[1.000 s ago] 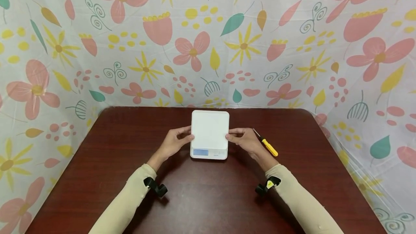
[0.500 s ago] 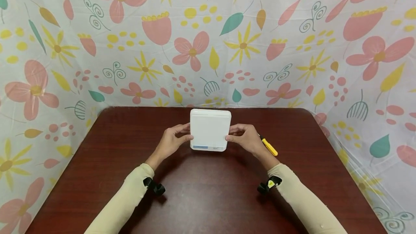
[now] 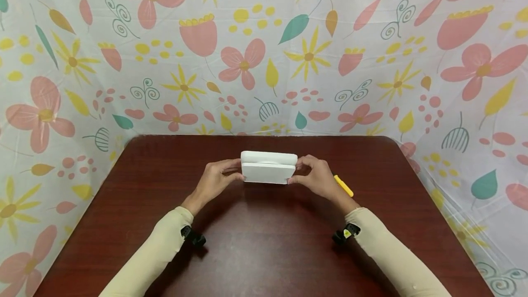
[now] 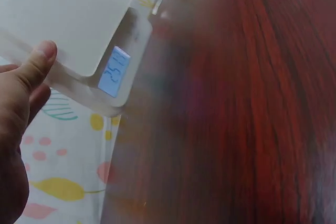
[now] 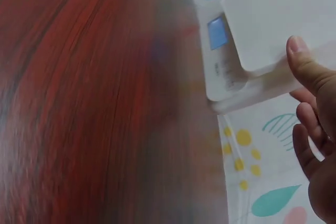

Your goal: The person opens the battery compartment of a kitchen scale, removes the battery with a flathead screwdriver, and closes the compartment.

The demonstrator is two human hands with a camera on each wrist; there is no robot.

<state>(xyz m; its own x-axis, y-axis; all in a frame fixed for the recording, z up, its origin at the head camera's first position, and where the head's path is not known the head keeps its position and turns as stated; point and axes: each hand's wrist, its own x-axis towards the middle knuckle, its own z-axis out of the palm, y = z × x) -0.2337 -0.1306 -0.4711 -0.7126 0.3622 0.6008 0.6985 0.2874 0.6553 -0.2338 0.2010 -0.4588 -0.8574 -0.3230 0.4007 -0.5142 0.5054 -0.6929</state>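
Both hands hold a white scale (image 3: 268, 167) above the middle of the dark table (image 3: 255, 251), tipped up on edge: the left hand (image 3: 214, 180) pinches its left side, the right hand (image 3: 316, 178) its right. It appears mid-turn; finishing the flip needs an even grip. A yellow screwdriver (image 3: 343, 185) lies just right.

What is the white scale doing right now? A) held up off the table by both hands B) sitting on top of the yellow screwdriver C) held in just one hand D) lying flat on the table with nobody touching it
A: the left hand and the right hand each grip one side of the white scale, tipped up above the table.
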